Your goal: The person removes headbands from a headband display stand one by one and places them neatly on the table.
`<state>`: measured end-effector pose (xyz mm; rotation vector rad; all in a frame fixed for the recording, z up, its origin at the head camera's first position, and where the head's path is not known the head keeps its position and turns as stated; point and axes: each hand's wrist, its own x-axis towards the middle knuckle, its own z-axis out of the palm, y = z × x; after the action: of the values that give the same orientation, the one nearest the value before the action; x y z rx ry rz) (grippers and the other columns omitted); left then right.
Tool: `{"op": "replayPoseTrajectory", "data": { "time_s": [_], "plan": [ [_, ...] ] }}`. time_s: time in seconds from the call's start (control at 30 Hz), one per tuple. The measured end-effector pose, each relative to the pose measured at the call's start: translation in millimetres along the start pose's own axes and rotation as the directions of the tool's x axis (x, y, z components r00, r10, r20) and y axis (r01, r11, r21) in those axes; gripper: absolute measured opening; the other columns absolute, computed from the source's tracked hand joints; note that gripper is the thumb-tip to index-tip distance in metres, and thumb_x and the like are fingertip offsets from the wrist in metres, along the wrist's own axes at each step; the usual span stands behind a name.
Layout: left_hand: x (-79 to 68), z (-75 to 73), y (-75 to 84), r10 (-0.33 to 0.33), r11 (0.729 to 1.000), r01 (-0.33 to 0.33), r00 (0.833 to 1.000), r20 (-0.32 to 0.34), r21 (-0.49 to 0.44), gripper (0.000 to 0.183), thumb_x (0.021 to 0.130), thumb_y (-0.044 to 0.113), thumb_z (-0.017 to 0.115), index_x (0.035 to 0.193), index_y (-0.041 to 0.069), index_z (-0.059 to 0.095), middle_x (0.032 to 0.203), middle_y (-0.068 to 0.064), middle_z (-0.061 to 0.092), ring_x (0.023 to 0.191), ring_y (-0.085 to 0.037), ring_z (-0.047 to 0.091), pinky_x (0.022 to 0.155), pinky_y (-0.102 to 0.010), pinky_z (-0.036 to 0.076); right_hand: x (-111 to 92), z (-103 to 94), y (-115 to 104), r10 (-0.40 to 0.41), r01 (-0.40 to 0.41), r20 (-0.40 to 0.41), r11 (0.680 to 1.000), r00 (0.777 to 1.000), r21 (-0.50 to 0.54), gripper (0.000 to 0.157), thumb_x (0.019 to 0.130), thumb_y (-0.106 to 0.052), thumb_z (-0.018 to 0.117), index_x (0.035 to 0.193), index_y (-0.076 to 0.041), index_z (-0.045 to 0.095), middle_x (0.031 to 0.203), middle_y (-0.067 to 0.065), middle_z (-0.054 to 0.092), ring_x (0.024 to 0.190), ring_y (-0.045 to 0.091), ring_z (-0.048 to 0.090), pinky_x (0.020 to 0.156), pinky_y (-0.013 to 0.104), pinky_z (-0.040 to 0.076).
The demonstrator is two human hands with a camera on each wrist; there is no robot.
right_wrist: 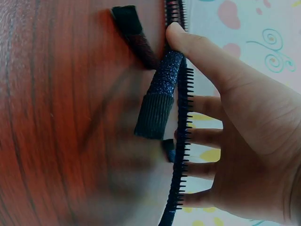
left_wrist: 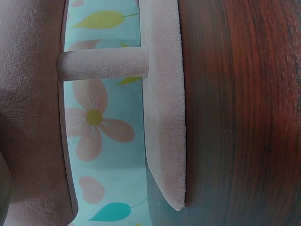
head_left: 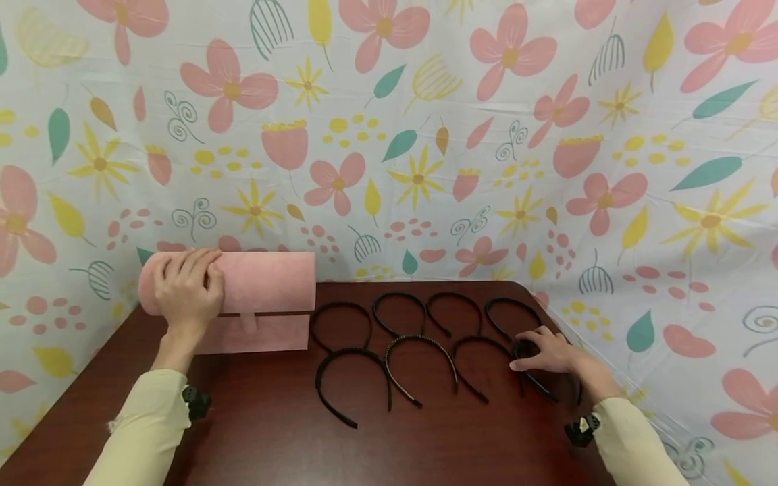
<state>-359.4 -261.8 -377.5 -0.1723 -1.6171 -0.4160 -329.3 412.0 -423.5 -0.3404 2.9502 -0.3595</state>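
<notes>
A pink plush headband stand (head_left: 267, 280) lies at the left, its padded roll carried above a base by a short post (left_wrist: 101, 64). My left hand (head_left: 190, 287) grips the roll's left part, fingers bent over its top. At the right end of the headband rows, my right hand (head_left: 550, 352) holds a dark blue glittery headband (right_wrist: 165, 77) with a ribbed end cap. In the right wrist view the thumb (right_wrist: 181, 37) presses on its near side, the other fingers behind a toothed band (right_wrist: 181, 155). More of the held band is hidden behind the hand in the head view.
Several thin dark headbands stand or lie in two rows on the brown table (head_left: 267, 418), including a spiral-wrapped one (head_left: 419, 337) and a black one (head_left: 352, 351). Another headband (head_left: 513, 302) is just behind my right hand. A flower-print cloth (head_left: 395, 135) hangs behind and beside the table.
</notes>
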Motion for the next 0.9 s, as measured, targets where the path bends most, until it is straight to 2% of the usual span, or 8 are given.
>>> {"op": "replayPoseTrajectory", "data": {
  "time_s": [0.27, 0.53, 0.63, 0.77, 0.9],
  "plan": [
    [1.7, -1.7, 0.0, -0.004, 1.000, 0.004, 1.000, -0.002, -0.002, 0.033, 0.092, 0.022, 0.048, 0.098, 0.008, 0.078, 0.098, -0.012, 0.076, 0.097, -0.037, 0.066, 0.101, -0.053, 0.041, -1, -1.6, 5, -0.004, 0.004, 0.020, 1.000, 1.000, 0.017, 0.082, 0.082, -0.052, 0.074, 0.140, 0.001, 0.050, 0.141, 0.037, 0.035, 0.121, 0.066, 0.037, 0.087, 0.071, 0.042],
    [-1.6, -1.1, 1.4, 0.000, 1.000, 0.000, 1.000, 0.006, -0.002, 0.034, 0.092, 0.022, 0.048, 0.098, 0.008, 0.078, 0.098, -0.012, 0.076, 0.097, -0.037, 0.066, 0.103, -0.053, 0.042, 6, 0.8, 6, -0.009, 0.010, -0.002, 0.999, 1.000, 0.030, 0.079, 0.083, -0.050, 0.074, 0.140, 0.000, 0.051, 0.142, 0.036, 0.035, 0.121, 0.065, 0.035, 0.086, 0.072, 0.041],
    [-1.3, -0.5, 0.9, -0.001, 1.000, 0.001, 1.000, -0.001, -0.006, 0.034, 0.092, 0.022, 0.049, 0.098, 0.008, 0.078, 0.098, -0.012, 0.076, 0.097, -0.037, 0.066, 0.102, -0.053, 0.042, 12, 3.1, 11, -0.020, 0.021, -0.022, 0.999, 1.000, 0.040, 0.080, 0.084, -0.051, 0.073, 0.141, 0.001, 0.050, 0.142, 0.037, 0.035, 0.122, 0.066, 0.034, 0.088, 0.072, 0.040],
    [-0.5, 0.3, 0.5, -0.002, 1.000, 0.002, 1.000, 0.003, 0.000, 0.034, 0.092, 0.022, 0.049, 0.099, 0.008, 0.078, 0.098, -0.012, 0.076, 0.097, -0.036, 0.067, 0.102, -0.053, 0.042, 18, 4.9, 19, -0.028, 0.031, -0.089, 0.999, 0.996, 0.038, 0.080, 0.085, -0.050, 0.072, 0.142, 0.002, 0.048, 0.142, 0.038, 0.036, 0.125, 0.063, 0.036, 0.090, 0.071, 0.040],
    [-0.4, 0.2, 0.0, 0.004, 1.000, -0.004, 1.000, 0.008, 0.007, 0.034, 0.092, 0.022, 0.048, 0.099, 0.008, 0.078, 0.097, -0.012, 0.076, 0.097, -0.036, 0.068, 0.102, -0.054, 0.042, 17, 1.8, 22, -0.030, 0.036, -0.134, 0.999, 0.991, 0.040, 0.081, 0.086, -0.049, 0.072, 0.143, 0.002, 0.047, 0.140, 0.038, 0.037, 0.124, 0.061, 0.039, 0.091, 0.071, 0.041]
  ]
}}
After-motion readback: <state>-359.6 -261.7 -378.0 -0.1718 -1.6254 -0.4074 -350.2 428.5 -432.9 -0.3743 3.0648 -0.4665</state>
